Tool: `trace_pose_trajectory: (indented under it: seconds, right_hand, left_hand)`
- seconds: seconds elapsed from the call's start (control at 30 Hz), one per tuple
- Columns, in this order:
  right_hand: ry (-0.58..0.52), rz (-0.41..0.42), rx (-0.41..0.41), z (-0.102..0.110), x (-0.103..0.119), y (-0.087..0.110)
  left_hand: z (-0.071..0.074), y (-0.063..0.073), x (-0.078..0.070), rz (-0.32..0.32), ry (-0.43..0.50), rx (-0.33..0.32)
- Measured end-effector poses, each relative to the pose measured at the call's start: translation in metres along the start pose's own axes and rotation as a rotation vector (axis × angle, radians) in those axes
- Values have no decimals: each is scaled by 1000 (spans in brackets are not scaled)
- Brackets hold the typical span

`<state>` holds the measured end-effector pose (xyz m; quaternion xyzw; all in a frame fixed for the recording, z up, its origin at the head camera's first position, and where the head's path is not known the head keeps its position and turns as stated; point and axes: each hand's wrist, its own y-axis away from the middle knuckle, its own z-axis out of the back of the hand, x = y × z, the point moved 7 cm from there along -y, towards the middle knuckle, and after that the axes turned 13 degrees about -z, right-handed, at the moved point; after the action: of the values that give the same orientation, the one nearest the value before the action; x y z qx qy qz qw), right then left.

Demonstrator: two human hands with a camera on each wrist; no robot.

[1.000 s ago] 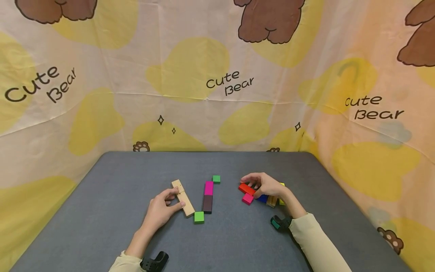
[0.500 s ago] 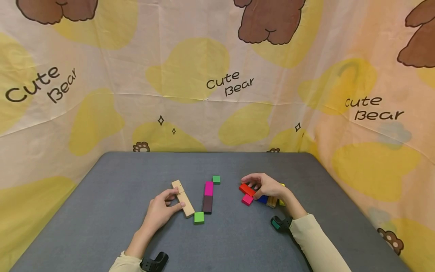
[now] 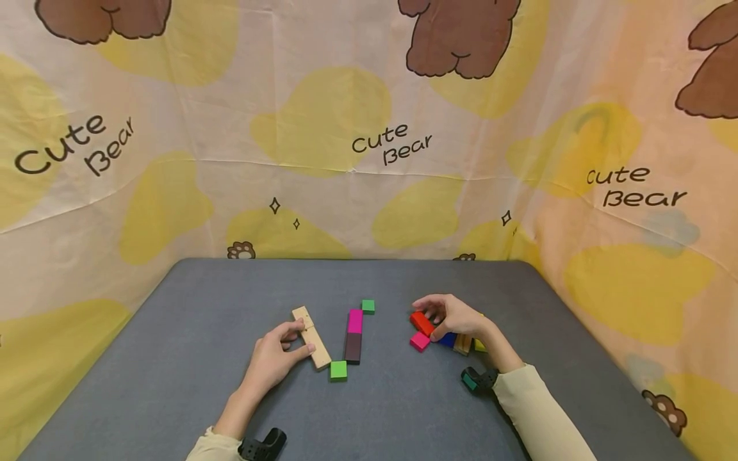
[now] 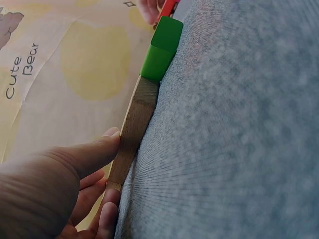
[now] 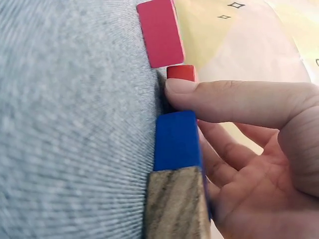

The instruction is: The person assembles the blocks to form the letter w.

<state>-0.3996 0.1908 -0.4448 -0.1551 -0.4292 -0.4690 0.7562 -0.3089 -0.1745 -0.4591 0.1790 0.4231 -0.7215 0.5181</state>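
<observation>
Two pale wooden blocks [image 3: 312,342] lie end to end at a slant on the grey table. My left hand [image 3: 271,357] holds them along their left side, its thumb on the nearer block and curled fingers at the farther one. A green cube [image 4: 163,47] sits at their near end. On the right, my right hand [image 3: 455,318] pinches a red block [image 3: 422,322], the thumb [image 5: 192,97] at its near end and the fingers beyond it. A pink block [image 3: 420,341] lies just in front of the red one. Beside the thumb is a blue block [image 5: 178,140], followed by a streaky brown wooden block [image 5: 175,201].
Between the hands, a magenta block [image 3: 355,321] and a dark brown block [image 3: 353,349] form a line. Another green cube [image 3: 368,307] stands at its far end. A yellow block [image 3: 480,346] shows partly under the right wrist. A printed cloth [image 3: 323,121] hangs behind the table.
The red block has turned slightly and shifted a little right with my right hand. Less of the yellow block shows. My left hand has stayed on the wooden blocks.
</observation>
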Motion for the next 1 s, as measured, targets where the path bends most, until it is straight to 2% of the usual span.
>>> trace_pose_trajectory:
  seconds: [0.27, 0.67, 0.83, 1.0]
  right_hand:
    - [-85, -54, -70, 1, 12, -1]
    - [-124, -37, -104, -29, 54, -1]
    - [-132, -55, -106, -47, 63, -8]
    - [-123, -51, -146, -56, 62, -20]
  left_hand:
    - [0, 1, 0, 5, 0, 2]
    - [3, 1, 1, -12, 26, 0]
    - [2, -1, 1, -25, 32, 1]
    - [2, 1, 0, -32, 28, -13]
